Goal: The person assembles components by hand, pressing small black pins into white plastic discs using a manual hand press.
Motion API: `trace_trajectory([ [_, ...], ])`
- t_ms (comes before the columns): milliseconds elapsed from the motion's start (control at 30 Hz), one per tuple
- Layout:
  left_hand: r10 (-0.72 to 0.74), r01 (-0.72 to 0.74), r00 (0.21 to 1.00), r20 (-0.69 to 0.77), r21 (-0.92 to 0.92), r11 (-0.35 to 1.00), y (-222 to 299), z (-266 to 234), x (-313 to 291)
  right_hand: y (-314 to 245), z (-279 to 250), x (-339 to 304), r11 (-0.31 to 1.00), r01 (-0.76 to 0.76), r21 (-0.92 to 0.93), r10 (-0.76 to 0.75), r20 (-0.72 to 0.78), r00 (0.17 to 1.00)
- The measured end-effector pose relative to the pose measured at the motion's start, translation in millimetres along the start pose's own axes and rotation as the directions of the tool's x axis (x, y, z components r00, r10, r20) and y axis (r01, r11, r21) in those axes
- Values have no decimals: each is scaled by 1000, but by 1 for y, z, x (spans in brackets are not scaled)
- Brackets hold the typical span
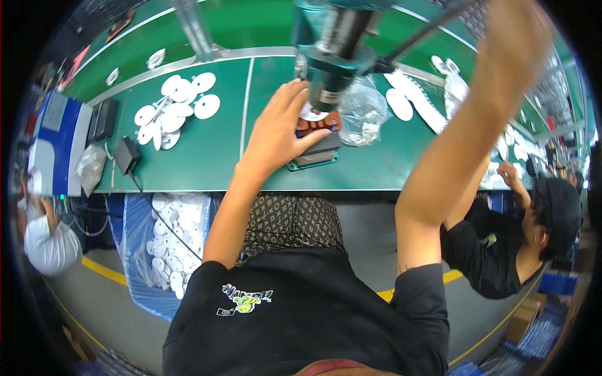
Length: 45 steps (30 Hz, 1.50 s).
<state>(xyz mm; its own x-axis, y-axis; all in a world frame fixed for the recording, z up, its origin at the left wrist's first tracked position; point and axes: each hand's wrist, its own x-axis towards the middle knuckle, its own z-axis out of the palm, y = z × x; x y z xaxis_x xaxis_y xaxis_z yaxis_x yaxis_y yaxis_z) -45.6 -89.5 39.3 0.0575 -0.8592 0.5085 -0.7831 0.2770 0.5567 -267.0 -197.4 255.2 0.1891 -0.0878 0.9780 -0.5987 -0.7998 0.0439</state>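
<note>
My left hand (280, 125) curves around a white disc (312, 113) on an orange-brown fixture (332, 120). Its fingers lie along the disc's left and far side, and the thumb stretches across the fixture's near side. Beneath is a dark block on a green base (315, 160). Directly over the disc stands the teal head of a press (335, 69), which hides part of it. From the press a black lever (426, 34) rises to the upper right. My raised right hand (519, 25) is near the lever's upper end; its fingers are blurred and cut off by the frame.
White discs (179, 109) lie piled on the green bench (213, 150) at left. A clear plastic bag (362, 113) and white parts (417, 100) are right of the press. A blue-lined bin (141, 263) of white parts stands below. A co-worker (501, 232) sits at right.
</note>
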Motion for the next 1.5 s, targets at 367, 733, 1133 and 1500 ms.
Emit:
trace_trajectory([
  [367,137,-138,990,-24,-31,990,-10,8,1,-95,-39,-208,749,-123,651,497,-428,755],
  [733,323,-275,919,-225,221,936,-7,8,-12,-69,32,-70,579,-221,785,429,-63,901],
  [1133,-473,314,881,-12,-733,604,53,19,-99,-140,10,-271,645,-576,502,323,504,801],
  [1500,-384,395,912,146,-570,720,36,12,-87,-117,-7,-262,654,-649,388,470,464,751],
])
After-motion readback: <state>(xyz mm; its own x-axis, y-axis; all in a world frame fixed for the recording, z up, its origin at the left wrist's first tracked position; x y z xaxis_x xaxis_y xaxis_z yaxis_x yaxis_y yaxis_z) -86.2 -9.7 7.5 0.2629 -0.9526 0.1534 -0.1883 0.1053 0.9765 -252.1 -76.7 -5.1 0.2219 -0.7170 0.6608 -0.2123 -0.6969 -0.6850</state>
